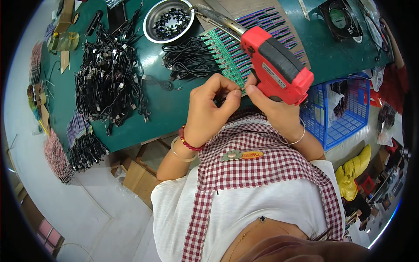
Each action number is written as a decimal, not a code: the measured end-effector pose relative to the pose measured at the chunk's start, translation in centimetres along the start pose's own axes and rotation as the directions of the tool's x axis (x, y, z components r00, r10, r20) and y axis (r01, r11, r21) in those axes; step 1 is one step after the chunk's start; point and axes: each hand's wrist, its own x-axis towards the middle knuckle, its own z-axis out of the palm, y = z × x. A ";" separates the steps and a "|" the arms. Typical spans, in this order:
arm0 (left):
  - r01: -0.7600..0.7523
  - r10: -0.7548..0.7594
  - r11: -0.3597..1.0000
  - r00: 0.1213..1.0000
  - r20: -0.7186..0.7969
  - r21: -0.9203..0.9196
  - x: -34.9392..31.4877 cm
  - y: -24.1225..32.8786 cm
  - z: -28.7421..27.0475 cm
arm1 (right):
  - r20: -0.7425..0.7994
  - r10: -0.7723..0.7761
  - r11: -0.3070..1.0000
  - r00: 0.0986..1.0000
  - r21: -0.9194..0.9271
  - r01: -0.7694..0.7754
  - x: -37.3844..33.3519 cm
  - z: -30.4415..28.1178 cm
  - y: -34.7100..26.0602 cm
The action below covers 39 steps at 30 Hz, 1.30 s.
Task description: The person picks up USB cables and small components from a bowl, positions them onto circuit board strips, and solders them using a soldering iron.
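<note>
My right hand (pixel 279 114) is wrapped around the underside of a red and black soldering gun (pixel 277 63), whose long metal tip points up and left toward a steel bowl (pixel 147 27). My left hand (pixel 214 107) is closed in a pinch at the near end of a row of small green circuit boards (pixel 227 56); what lies between its fingertips is too small to make out. The fingertips of both hands almost meet there. Thin multicoloured wires (pixel 270 26) run right from the boards, and black cables (pixel 190 59) lie along their left side.
Small black parts (pixel 172 24) fill the bowl. A large heap of black cables with metal plugs (pixel 109 78) covers the left of the green table (pixel 126 142). Wire bundles (pixel 80 135) hang over its left edge. A blue crate (pixel 345 124) stands at right, below a black fan (pixel 339 18).
</note>
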 end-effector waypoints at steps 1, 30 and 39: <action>0.031 -0.030 0.996 0.999 0.016 -0.088 0.0 -0.1 0.0 | -0.013 0.012 1.000 1.000 0.013 -0.011 -0.1 0.0 -0.1; -0.216 0.380 0.626 0.924 -0.051 0.749 2.9 -2.6 0.1 | -0.221 0.136 0.991 0.966 0.029 -0.133 -4.0 -7.2 3.3; -0.207 0.353 0.602 0.935 -0.024 0.772 3.4 -2.7 0.0 | 0.043 -0.080 0.908 0.996 -0.409 0.091 -7.2 -9.9 5.1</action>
